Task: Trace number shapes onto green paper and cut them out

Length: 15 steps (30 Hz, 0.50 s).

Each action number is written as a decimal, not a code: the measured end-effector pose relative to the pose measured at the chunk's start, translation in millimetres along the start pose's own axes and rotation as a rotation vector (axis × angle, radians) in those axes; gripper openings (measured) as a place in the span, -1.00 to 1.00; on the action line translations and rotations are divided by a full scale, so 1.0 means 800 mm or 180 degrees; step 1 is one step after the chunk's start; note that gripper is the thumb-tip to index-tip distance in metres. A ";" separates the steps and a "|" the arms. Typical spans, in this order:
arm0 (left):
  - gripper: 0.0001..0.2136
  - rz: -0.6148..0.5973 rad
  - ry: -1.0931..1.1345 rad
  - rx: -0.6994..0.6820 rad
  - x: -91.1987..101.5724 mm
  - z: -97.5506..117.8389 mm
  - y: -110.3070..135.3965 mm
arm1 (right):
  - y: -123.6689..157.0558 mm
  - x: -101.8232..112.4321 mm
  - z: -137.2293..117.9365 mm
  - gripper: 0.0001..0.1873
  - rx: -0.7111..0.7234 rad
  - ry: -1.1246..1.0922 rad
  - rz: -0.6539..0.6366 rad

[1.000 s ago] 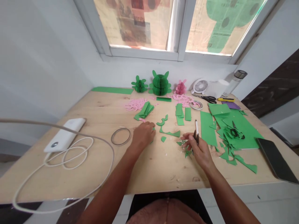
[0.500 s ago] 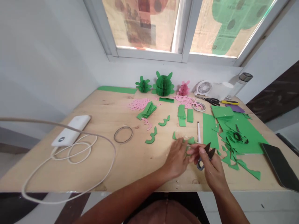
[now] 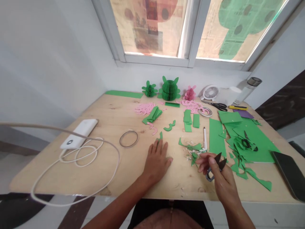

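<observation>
Green cutout [image 3: 160,135], uncovered earlier, now partly hidden by left hand [image 3: 156,160].

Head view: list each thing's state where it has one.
Left hand: palm down on table
Right hand: holding gray scissors
Gray scissors: blades apart
Green cutout: partly hidden by left hand
White pen: lying flat
White fan: standing; cannot tell if running
Bottle: lid on
Dark phone: flat
Power bank: lying flat
Large green figure: standing
Small green figure: standing
Pink figure: standing
Yellow cutter: lying flat
Black scissors: lying flat
</observation>
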<state>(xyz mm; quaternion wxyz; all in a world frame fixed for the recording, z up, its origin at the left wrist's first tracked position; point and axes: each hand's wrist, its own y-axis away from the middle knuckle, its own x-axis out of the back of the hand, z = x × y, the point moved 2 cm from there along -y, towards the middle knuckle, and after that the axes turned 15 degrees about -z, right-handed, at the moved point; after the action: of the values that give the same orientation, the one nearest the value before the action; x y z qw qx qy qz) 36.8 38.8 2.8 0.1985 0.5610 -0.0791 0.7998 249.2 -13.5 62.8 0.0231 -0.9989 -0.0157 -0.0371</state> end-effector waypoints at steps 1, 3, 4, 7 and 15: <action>-0.46 -0.0025 0.0038 -0.0198 -0.005 0.002 0.001 | -0.001 -0.002 0.000 -0.61 -0.0006 -0.0012 -0.0023; -0.47 0.0004 0.0199 -0.0681 -0.007 0.012 -0.004 | -0.002 -0.007 0.001 -0.60 -0.0001 -0.0039 -0.0109; -0.50 0.0082 0.0273 -0.0807 -0.003 0.016 -0.011 | -0.003 -0.008 0.001 -0.59 0.0007 -0.0044 -0.0160; -0.63 0.0371 0.0192 -0.0441 0.024 0.011 -0.042 | 0.001 -0.011 0.001 -0.59 0.0010 -0.0061 -0.0224; -0.71 0.0462 -0.0144 0.0159 0.052 -0.049 -0.059 | 0.016 -0.009 0.006 -0.56 -0.0187 -0.0047 -0.0010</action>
<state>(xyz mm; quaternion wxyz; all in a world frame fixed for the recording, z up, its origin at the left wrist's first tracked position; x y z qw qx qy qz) 9.7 105.1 22.9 0.1241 0.5764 -0.1042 0.8009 243.0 -26.3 57.1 -0.0063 -0.9994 -0.0163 -0.0302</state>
